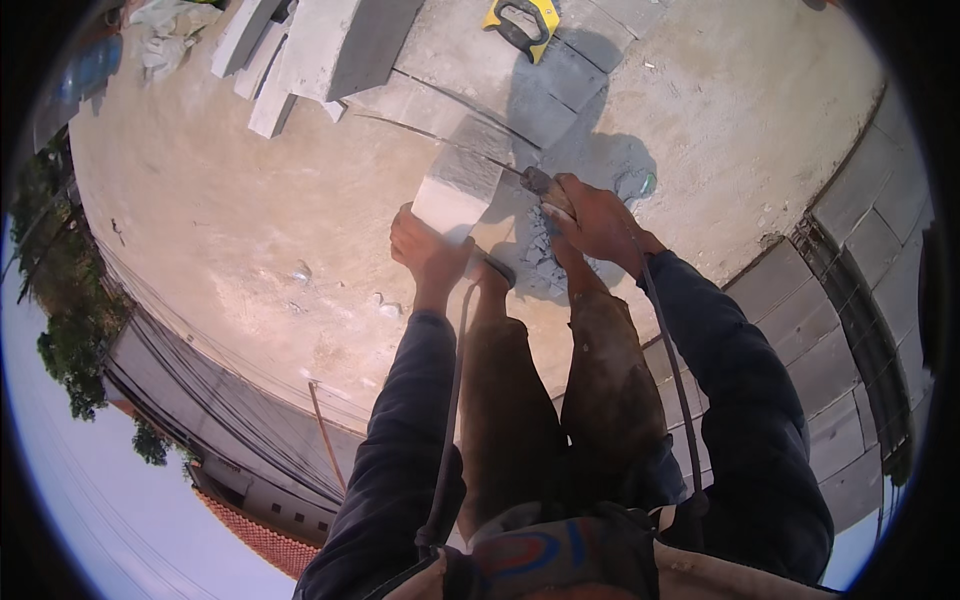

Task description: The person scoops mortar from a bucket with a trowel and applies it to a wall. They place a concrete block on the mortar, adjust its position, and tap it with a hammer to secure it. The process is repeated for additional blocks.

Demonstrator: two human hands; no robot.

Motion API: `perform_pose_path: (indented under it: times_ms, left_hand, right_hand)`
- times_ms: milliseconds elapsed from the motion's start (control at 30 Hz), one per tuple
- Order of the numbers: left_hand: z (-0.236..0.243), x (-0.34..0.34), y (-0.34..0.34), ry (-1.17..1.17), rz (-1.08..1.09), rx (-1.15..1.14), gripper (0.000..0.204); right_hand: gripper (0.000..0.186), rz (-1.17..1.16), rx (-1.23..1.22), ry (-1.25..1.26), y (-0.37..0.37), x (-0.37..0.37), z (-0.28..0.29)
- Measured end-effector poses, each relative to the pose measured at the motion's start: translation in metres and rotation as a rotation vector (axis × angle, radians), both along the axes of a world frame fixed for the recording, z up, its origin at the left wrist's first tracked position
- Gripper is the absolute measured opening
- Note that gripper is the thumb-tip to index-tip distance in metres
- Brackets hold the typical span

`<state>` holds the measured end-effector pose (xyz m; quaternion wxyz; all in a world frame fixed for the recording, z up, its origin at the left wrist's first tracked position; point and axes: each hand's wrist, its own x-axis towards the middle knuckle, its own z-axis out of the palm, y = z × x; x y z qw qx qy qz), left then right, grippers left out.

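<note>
My left hand (432, 250) grips the near left side of a pale rectangular block (448, 206). The block's sunlit face is white, and its far part is grey. Closed around a worn handle (556, 200) is my right hand (598, 225), just right of the block. From the handle's dark collar (537, 180), a long thin dark blade seen edge-on (395, 124) runs to the upper left across the block; its exact kind is unclear. Broken grey chunks (545, 262) lie below the right hand, near my feet.
Long pale blocks (345, 50) are stacked at the far left. A yellow and black saw handle (530, 28) lies at the far edge. Flat grey blocks (545, 110) lie ahead, and a grey block wall (810, 330) stands right. Crumpled plastic (165, 35) sits far left.
</note>
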<state>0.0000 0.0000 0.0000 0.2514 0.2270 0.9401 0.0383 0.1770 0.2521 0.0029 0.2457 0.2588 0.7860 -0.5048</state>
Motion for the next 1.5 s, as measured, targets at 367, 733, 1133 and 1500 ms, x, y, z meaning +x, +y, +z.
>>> perform_pose_path:
  times_ms: [367, 733, 1133, 1500]
  left_hand:
    - [0.027, 0.012, 0.052, 0.011, 0.061, -0.206, 0.111]
    - [0.03, 0.008, 0.068, 0.008, 0.044, -0.222, 0.111]
    - [0.045, 0.03, 0.028, 0.075, 0.101, -0.045, 0.102]
    - [0.167, 0.148, -0.198, -0.134, 0.29, -0.371, 0.116]
  right_hand:
    - [0.04, 0.059, 0.049, 0.113, -0.001, 0.016, -0.019]
    - [0.038, 0.062, 0.009, 0.115, 0.018, 0.019, -0.054]
    - [0.041, 0.122, 0.262, 0.192, 0.02, -0.023, -0.049]
    - [0.028, -0.128, 0.496, 0.356, 0.099, 0.102, 0.124]
